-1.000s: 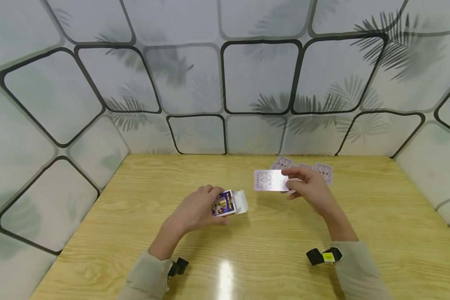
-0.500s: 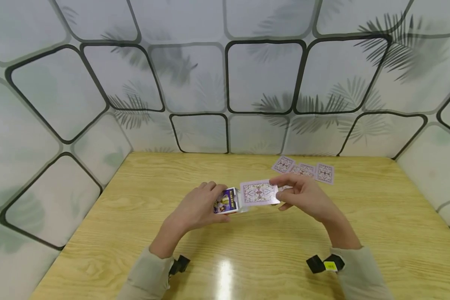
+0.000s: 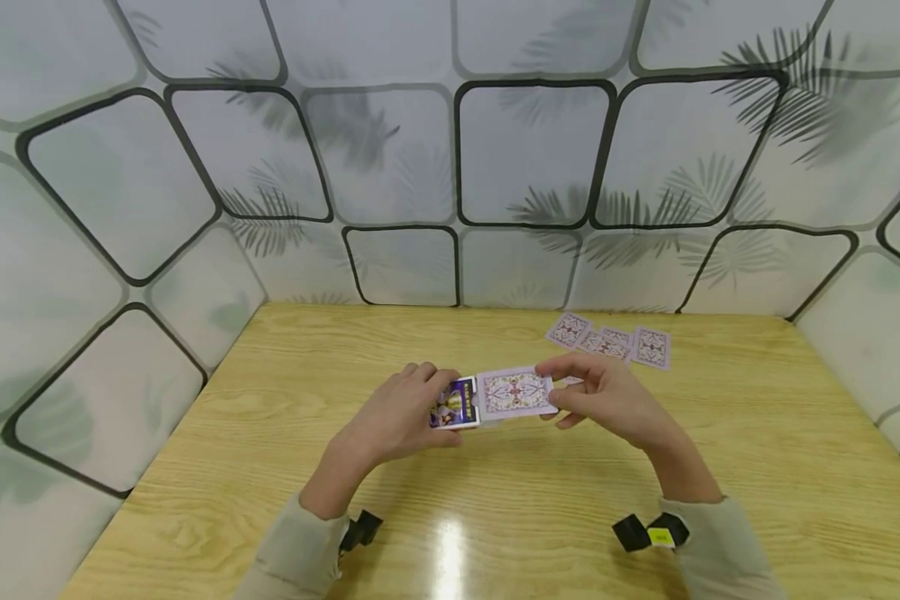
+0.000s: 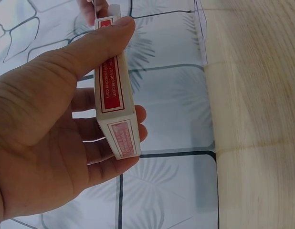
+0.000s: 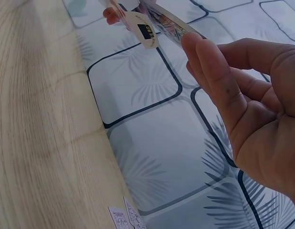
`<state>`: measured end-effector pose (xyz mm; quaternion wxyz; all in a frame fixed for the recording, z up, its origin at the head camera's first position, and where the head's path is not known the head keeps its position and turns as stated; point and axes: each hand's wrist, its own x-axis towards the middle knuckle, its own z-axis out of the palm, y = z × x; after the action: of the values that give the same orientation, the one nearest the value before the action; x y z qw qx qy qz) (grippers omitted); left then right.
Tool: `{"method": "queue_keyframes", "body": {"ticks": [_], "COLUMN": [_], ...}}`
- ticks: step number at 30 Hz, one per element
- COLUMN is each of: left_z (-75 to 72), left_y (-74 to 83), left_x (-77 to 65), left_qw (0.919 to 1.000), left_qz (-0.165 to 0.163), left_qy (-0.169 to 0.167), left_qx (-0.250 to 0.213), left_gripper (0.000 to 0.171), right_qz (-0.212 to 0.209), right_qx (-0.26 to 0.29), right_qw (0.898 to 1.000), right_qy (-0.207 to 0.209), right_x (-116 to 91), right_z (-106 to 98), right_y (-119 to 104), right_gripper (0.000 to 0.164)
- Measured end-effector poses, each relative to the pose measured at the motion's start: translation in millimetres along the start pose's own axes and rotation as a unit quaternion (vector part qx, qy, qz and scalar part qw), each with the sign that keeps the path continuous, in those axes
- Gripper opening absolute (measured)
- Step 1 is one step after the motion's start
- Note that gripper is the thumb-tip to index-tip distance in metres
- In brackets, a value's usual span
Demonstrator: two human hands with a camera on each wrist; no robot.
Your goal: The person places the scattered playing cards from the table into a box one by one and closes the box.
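Note:
In the head view my left hand grips a purple playing card box by its long edges, its open end facing right. The left wrist view shows the box's red and white side between thumb and fingers. My right hand pinches the right end of a playing card with a patterned back. The card's left end meets the box's mouth; how far in it reaches, I cannot tell. Below the card hangs the box's flap, seen in the right wrist view. Whether several cards are held together is unclear.
Several patterned cards lie face down on the wooden table, behind the right hand near the back edge. A patterned wall covering rises behind and on both sides of the table.
My right hand has brought the card left and slightly down from beside the box to its mouth. The left hand keeps its grip on the box, nearly still.

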<state>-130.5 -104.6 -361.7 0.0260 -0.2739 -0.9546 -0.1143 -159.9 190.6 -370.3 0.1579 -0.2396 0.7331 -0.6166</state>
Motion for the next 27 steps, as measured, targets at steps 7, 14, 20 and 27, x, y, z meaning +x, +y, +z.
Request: {"method": "queue_keyframes", "body": {"ticks": [7,14,20,27], "left_z": [-0.5,-0.6,-1.5,-0.9], "left_y": [0.1,-0.1,0.4,0.1], "left_x": [-0.2,-0.4,-0.3,0.4], "left_qw": [1.0000,0.9999,0.9999,0.9999], "left_qz": [0.003,0.001,0.004,0.005], "left_qy": [-0.002,-0.008,-0.007,-0.013], "left_qx": [-0.006,-0.007,-0.010,-0.004], "left_gripper": [0.075,0.075,0.075,0.076], "right_qz": [0.002,0.002,-0.008,-0.008], "right_qx": [0.007,0.006,0.003,0.000], "right_qw": [1.000,1.000,1.000,0.999], "right_qy": [-0.011,-0.022,-0.025,-0.038], "right_x": [0.2,0.0,0.5,3.3], "right_z": [0.8,1.3,0.9,3.9], "right_y": [-0.5,-1.5,-2.1,-0.3], "right_gripper": [0.037,0.038,0.037,0.039]}}
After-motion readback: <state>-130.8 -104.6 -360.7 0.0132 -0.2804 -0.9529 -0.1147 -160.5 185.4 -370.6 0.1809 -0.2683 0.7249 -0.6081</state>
